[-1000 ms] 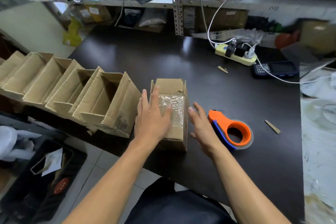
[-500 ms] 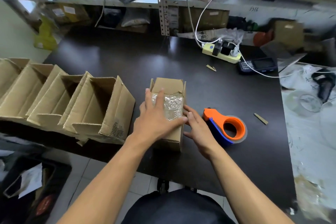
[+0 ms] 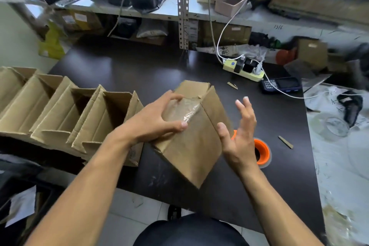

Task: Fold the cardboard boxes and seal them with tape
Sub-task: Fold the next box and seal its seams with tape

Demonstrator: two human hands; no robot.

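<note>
left hand (image 3: pixel 153 121) gripping tilted box (image 3: pixel 191 138), right hand (image 3: pixel 238 136) open

A packing stockroom; metal shelving (image 3: pixel 183 6) crammed with goods, open cartons (image 3: pixel 60 112) lined up.

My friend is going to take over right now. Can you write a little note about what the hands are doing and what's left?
Left hand grips the taped box, tilted up off the black table.
Right hand is open beside the box, holding nothing.
Tape dispenser lies on the table behind the right hand.
Done: this box is folded, with tape on one end.
Left: add it to the row of folded boxes on the left; whether more need taping can't be seen.
</note>
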